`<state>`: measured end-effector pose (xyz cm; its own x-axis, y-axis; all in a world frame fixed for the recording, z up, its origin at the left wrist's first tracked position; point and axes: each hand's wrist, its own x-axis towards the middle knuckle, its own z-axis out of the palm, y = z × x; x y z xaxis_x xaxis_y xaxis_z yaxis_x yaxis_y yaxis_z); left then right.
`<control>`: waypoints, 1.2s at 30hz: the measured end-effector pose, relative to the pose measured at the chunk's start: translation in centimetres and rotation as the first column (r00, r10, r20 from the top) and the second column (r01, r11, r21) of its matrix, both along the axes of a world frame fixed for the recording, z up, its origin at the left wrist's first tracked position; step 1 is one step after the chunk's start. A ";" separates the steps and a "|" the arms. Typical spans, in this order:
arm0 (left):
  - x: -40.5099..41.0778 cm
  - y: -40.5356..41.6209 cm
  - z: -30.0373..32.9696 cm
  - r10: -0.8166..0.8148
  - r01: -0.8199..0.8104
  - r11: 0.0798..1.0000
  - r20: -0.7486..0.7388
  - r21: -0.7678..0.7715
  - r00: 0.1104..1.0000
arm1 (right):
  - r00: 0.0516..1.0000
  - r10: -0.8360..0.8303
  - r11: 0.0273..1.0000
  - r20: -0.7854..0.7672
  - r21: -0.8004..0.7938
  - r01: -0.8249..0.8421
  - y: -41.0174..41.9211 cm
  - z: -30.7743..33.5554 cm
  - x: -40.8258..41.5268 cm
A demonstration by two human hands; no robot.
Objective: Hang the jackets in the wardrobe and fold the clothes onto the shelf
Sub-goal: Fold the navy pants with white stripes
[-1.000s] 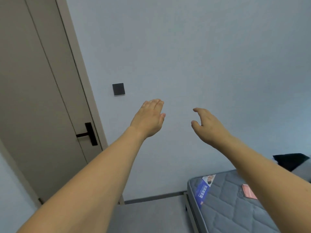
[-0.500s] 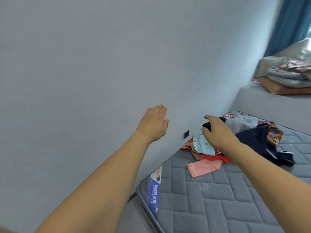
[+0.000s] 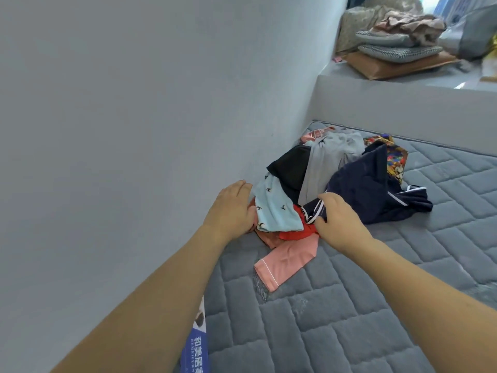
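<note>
Clothes pile (image 3: 330, 184) on the mattress (image 3: 376, 305) against the wall: left hand (image 3: 231, 211) fingers flat beside it, right hand (image 3: 338, 222) fingers pinching the soft, light navy garment (image 3: 371, 192) at its striped hem, probably the best hold.

We find one piece of writing: a blue label (image 3: 196, 351) on the edge of the grey quilted mattress (image 3: 349, 319), low beside the wall. It carries large white Chinese characters running down it, of which we read 和美居; the next is cut off. A thin line of small Latin letters alongside is too small to read.
</note>
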<state>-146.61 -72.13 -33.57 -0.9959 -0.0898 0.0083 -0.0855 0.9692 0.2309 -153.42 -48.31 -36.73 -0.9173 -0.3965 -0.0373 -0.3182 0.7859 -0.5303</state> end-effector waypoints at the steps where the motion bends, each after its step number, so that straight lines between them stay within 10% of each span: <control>1: -1.9 -0.7 -2.6 0.005 -0.007 0.999 0.023 0.047 1.000 | 1.000 -0.007 1.000 -0.014 0.013 0.007 -1.0 -2.2 -1.8; 13: -24.3 1.7 -30.0 -0.158 0.123 0.961 0.126 0.249 0.979 | 0.943 -0.306 0.918 -0.128 0.222 0.328 -0.1 -27.4 -21.5; 18: -31.2 9.2 -38.2 -0.281 0.213 0.910 0.153 0.355 0.947 | 0.939 -0.334 0.839 0.077 0.479 0.259 6.8 -35.3 -28.6; 20: -31.1 11.0 -43.0 -0.273 0.215 0.950 0.263 0.227 0.925 | 0.951 -0.265 0.794 0.159 0.596 0.121 9.5 -39.5 -30.0; 24: -29.4 12.0 -49.8 -0.246 0.240 0.967 -0.065 -0.088 0.967 | 0.986 -0.122 0.858 -0.112 0.487 0.162 11.7 -46.9 -29.7; 36: -29.8 12.4 -51.7 -0.250 0.205 0.959 -0.241 -0.194 0.938 | 0.954 -0.063 0.878 -0.292 0.438 0.192 12.6 -48.1 -29.9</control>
<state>-176.39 -59.72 -85.30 -0.9501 0.1636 0.2655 0.1834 0.9817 0.0516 -183.31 -35.75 -84.78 -0.9601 -0.2725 0.0622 -0.2738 0.9617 -0.0136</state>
